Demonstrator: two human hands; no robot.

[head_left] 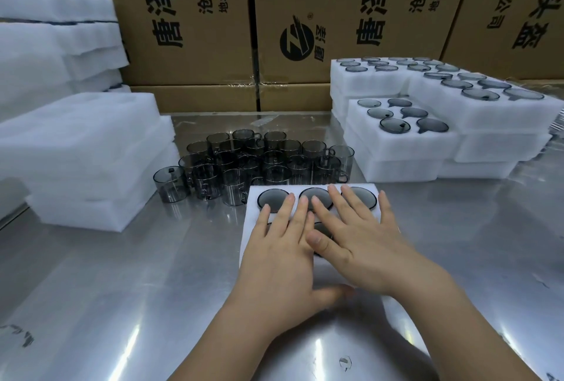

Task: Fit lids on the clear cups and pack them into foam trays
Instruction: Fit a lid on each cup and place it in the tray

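A white foam tray [254, 194] lies on the steel table in front of me, with lidded smoky-clear cups [270, 199] set in its holes. My left hand [280, 255] lies flat on the tray's left part, fingers straight. My right hand [357, 237] lies flat beside it over the middle and right cups, its thumb crossing the left hand's fingers. The hands hide the near row of cups. Behind the tray stands a cluster of several loose smoky-clear cups [253, 164] with handles and no lids.
Stacks of filled foam trays [427, 139] stand at the right rear. Empty foam trays [88, 161] are piled at the left, with more [55, 32] behind them. Brown cartons [293, 20] wall off the back. The steel table [122, 289] reflects light near me.
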